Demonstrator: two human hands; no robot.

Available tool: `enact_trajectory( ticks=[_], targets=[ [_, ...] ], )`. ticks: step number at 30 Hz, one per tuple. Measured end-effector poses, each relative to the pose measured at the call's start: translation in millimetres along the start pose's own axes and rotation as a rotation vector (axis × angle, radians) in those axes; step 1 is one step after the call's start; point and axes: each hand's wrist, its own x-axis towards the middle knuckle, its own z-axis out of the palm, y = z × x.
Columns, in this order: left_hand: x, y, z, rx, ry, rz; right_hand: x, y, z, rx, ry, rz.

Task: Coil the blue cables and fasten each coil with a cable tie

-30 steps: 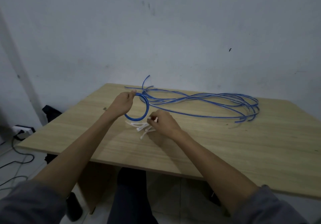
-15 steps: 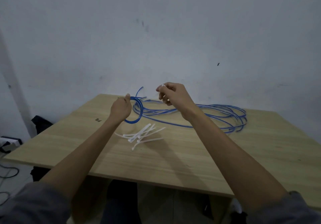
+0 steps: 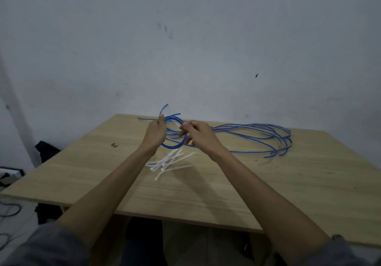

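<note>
My left hand (image 3: 155, 132) grips a small blue cable coil (image 3: 174, 146) held upright above the wooden table (image 3: 82, 175). My right hand (image 3: 198, 134) is at the coil's right side and pinches a white cable tie (image 3: 177, 124) that runs across the loop. More blue cables (image 3: 257, 137) lie in long loose loops on the table's far right. A heap of white cable ties (image 3: 169, 162) lies on the table just below my hands.
A grey wall stands close behind the table. A small dark mark (image 3: 114, 145) sits on the table's left part. On the floor at left are a dark bag (image 3: 44, 149), a power strip (image 3: 8, 173) and black cords.
My right hand took a tie from the heap, rose with it, then came down to the coil's right side. My left hand kept holding the coil.
</note>
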Motion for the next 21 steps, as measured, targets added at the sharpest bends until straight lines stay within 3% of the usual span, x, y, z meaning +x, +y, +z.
enact_trajectory(
  ticks=[8, 12, 16, 21],
  targets=[
    [-9.1, 8.7, 20.3, -0.168, -0.092, -0.072, -3.5, 19.4, 0.6, 0.1, -0.02, 0.081],
    [-13.8, 6.8, 25.4, -0.127, -0.099, -0.071, -3.6, 23.2, -4.3, 0.109, -0.045, 0.079],
    [-17.0, 3.0, 27.8, -0.218, -0.124, -0.029, -2.3, 25.2, -9.3, 0.103, -0.036, 0.061],
    [-22.9, 1.1, 30.1, -0.152, -0.148, 0.144, 1.3, 26.9, -13.6, 0.012, 0.074, -0.05]
  ],
)
